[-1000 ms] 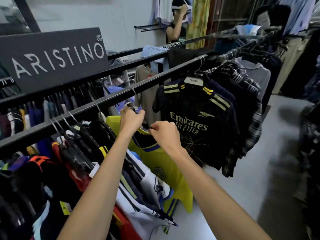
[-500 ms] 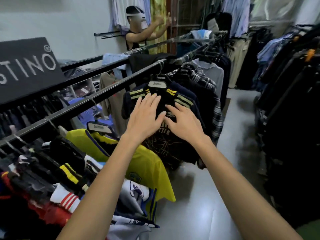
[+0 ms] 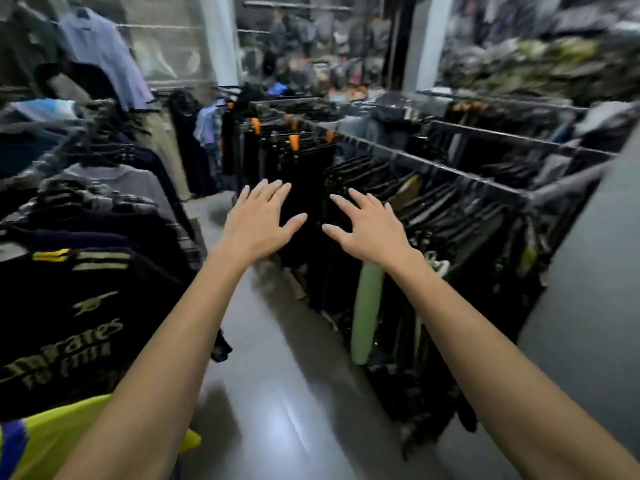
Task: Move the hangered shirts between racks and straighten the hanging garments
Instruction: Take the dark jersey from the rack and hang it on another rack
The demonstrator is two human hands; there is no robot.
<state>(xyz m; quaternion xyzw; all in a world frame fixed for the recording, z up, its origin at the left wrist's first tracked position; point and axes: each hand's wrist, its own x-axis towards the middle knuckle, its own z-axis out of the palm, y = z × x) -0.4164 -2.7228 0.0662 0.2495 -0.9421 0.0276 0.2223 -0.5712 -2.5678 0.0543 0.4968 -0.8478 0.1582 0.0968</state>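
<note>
Two empty hands extended over the aisle between clothing racks.
At left hangs a black Emirates jersey (image 3: 69, 306); the left hand (image 3: 258, 221) and right hand (image 3: 369, 226), fingers spread and holding nothing, face dark trousers (image 3: 304, 174) on the right-side rack (image 3: 450, 168).

Glossy, smooth grey floor (image 3: 277, 403) with a reflected sheen. Matt dark cloth jersey (image 3: 69, 306) with printed gold lettering. Matt black metal rack rail (image 3: 450, 169). Orange plastic clips (image 3: 293, 142).
</note>
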